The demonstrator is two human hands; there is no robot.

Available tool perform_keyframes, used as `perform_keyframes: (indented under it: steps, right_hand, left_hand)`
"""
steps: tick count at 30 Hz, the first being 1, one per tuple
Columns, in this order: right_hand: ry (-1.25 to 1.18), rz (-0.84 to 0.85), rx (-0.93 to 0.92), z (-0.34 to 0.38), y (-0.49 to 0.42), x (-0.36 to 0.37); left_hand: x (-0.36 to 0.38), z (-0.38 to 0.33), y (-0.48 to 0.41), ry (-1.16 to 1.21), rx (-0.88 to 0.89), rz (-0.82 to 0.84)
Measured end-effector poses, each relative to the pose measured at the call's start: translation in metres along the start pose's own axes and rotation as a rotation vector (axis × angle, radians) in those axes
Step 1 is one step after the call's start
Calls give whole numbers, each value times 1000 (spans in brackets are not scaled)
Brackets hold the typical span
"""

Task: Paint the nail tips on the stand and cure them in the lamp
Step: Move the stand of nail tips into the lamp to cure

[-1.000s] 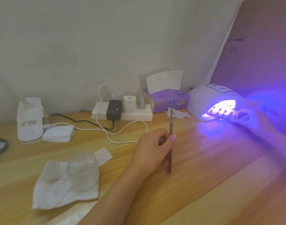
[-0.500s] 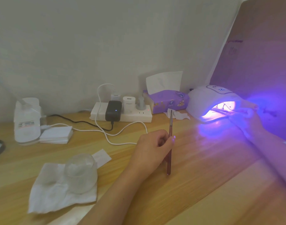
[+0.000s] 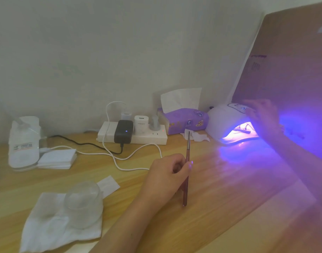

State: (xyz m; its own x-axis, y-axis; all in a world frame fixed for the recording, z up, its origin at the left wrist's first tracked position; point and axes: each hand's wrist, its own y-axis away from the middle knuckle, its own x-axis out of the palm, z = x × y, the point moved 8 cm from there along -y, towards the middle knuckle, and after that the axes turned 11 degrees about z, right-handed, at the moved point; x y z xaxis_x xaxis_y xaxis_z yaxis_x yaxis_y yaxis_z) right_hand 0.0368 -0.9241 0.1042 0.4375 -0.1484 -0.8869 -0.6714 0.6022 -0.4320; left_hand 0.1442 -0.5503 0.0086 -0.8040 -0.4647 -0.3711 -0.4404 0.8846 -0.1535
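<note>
Wooden tabletop (image 3: 220, 189), violet-lit: your left hand (image 3: 165, 178) grips the brush (image 3: 188, 148); your right hand (image 3: 264, 117) rests, fingers straight, atop the glowing lamp (image 3: 227, 121), the nail-tip stand (image 3: 243, 130) lying inside it.

Lamp (image 3: 227, 123), right of frame: white shell, violet-blue glow at its mouth, tinting the nearby table (image 3: 220, 207) purple. Table: light wood, straight grain. Tissue pack (image 3: 183, 121), centre: purple, small cartoon prints. Power strip (image 3: 147, 138): white. Adapter (image 3: 123, 131): black, blue light. Brush (image 3: 185, 189), centre: dark red handle. Cloth (image 3: 47, 227), lower left: white. Board (image 3: 293, 70), upper right: brown.
</note>
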Motion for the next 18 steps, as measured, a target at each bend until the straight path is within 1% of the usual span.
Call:
perform_keyframes:
  steps: [2, 3, 4, 7, 9, 15, 16, 18]
  right_hand:
    - [4, 20, 30, 44, 0, 16]
    - [23, 61, 35, 51, -2, 20]
    - [-22, 84, 78, 51, -2, 24]
    - [-35, 40, 136, 38, -3, 16]
    - [-4, 34, 106, 49, -1, 21]
    - [-35, -1, 131, 47, 2, 20]
    - [-32, 7, 135, 48, 3, 20]
    - [6, 75, 156, 53, 8, 19]
  left_hand:
    - [0, 0, 1, 4, 0, -1]
    - [0, 0, 1, 3, 0, -1]
    - [0, 0, 1, 1, -1, 0]
    - [0, 0, 0, -5, -3, 2]
    - [1, 1, -1, 2, -5, 5]
    - [2, 4, -2, 18, -10, 5]
    - [2, 4, -1, 18, -12, 6]
    - [2, 4, -1, 30, -19, 9]
